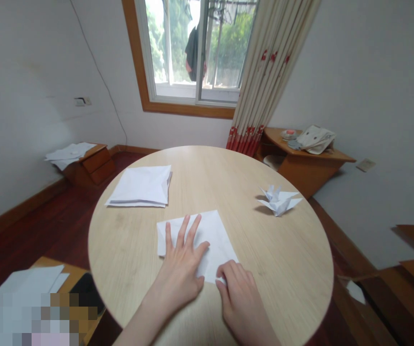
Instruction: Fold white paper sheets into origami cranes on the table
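Observation:
A white sheet of paper (216, 240) lies on the round wooden table (207, 178) in front of me. My left hand (181, 259) rests flat on it, fingers spread. At the sheet's near right corner, my right hand (239, 293) is closed, its thumb and forefinger pinching the paper's edge. The part of the sheet under my left palm is hidden. Over to the right stand folded paper cranes (279, 202), close together. Far left on the tabletop is a stack of white paper (142, 185).
A low stool (43, 262) with papers and a dark phone-like object (86, 290) stands at the lower left. Papers top a small cabinet (97, 166) farther left. Behind the table are a window (200, 57), a curtain (268, 72) and a corner shelf (311, 166) holding a bag.

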Tool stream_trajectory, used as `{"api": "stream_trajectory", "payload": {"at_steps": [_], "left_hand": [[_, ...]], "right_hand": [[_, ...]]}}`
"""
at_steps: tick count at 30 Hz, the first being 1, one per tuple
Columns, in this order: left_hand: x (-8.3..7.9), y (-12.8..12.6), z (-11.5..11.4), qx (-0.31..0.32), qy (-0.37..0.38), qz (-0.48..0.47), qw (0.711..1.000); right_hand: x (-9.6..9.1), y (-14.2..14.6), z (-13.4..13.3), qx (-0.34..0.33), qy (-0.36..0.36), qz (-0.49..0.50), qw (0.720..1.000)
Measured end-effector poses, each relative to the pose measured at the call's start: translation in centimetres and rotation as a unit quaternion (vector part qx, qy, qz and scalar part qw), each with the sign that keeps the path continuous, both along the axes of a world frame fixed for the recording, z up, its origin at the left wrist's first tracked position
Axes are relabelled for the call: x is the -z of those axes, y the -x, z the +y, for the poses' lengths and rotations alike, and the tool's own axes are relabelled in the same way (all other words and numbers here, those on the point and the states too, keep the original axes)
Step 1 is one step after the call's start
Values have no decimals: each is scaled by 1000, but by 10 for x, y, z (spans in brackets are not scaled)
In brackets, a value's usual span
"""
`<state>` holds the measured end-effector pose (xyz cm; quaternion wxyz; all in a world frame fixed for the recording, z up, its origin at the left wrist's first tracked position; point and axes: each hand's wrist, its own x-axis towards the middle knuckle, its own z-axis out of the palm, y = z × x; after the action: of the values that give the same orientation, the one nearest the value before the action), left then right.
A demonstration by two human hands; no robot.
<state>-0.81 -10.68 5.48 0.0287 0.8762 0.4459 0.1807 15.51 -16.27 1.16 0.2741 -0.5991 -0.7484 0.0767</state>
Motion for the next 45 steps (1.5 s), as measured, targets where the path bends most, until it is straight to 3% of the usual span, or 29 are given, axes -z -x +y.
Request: {"api": "stream_trajectory", "payload": {"at_steps": [7,20,32,41,45], "left_hand": [[0,-1,0,2,15,-8,1000],[-1,-3,-1,16,15,4,1000],[-5,-6,3,32,-39,54,997],[-12,-3,-2,16,-136,-20,990],[-17,-2,-6,19,-120,-45,992]], "right_hand": [[0,7,7,-11,30,13,999],[2,-34,3,-2,85,28,996],[5,-38,9,-45,68,45,996],[7,-41,12,-30,68,61,995],[9,-44,16,-38,55,53,996]]}}
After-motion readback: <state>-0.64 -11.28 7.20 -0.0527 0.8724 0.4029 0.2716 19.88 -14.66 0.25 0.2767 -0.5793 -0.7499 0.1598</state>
